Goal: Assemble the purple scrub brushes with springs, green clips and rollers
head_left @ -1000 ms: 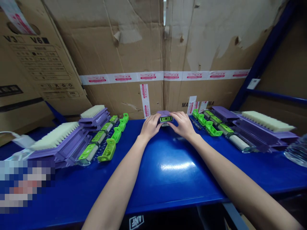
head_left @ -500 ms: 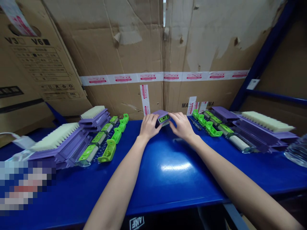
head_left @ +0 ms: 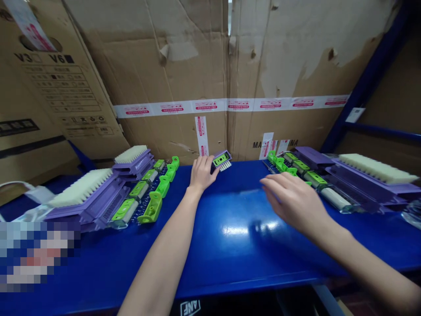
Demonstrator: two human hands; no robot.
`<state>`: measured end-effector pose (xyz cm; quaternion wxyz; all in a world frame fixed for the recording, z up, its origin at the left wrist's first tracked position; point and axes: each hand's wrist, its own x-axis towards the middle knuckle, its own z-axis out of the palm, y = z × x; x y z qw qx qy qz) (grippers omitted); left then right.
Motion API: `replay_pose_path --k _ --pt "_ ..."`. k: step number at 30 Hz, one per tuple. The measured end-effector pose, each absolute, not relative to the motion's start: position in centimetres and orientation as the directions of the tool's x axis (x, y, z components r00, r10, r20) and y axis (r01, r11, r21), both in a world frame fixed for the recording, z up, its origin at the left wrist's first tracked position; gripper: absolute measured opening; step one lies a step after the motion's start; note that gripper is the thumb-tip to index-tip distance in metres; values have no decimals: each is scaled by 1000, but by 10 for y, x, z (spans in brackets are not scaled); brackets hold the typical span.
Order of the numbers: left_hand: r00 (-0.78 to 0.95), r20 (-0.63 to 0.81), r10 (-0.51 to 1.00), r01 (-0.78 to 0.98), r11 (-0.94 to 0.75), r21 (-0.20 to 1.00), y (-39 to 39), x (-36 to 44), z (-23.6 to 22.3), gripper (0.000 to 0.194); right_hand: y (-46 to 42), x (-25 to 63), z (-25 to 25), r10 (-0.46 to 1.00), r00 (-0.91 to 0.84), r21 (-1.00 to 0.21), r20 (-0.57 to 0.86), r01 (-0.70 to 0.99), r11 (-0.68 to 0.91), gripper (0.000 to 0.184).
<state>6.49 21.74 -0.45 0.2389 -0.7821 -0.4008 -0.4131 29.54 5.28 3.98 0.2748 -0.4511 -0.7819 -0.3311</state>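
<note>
Gripping the purple brush at its left end, the left hand clamps it near the back of the blue table. The right hand hovers apart, blurred; I can't tell whether its fingertips meet.

Workshop: blue bench, green parts
</note>
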Motion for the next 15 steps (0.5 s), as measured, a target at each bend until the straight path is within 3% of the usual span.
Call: replay_pose_path --k 4,7,12,15 --pt "335 844 420 831 -554 -54 219 65 -5 34 54 376 17 656 -294 290 695 950 118 19" --pt "330 841 428 830 -556 -43 219 65 -6 35 53 423 -2 670 -161 232 725 973 -16 22" --pt "331 838 435 825 -563 -34 219 64 -6 35 40 447 -17 651 -158 174 742 984 40 22" --pt "336 839 427 829 -557 -48 219 64 -6 34 27 440 -18 613 -105 43 783 992 116 15"
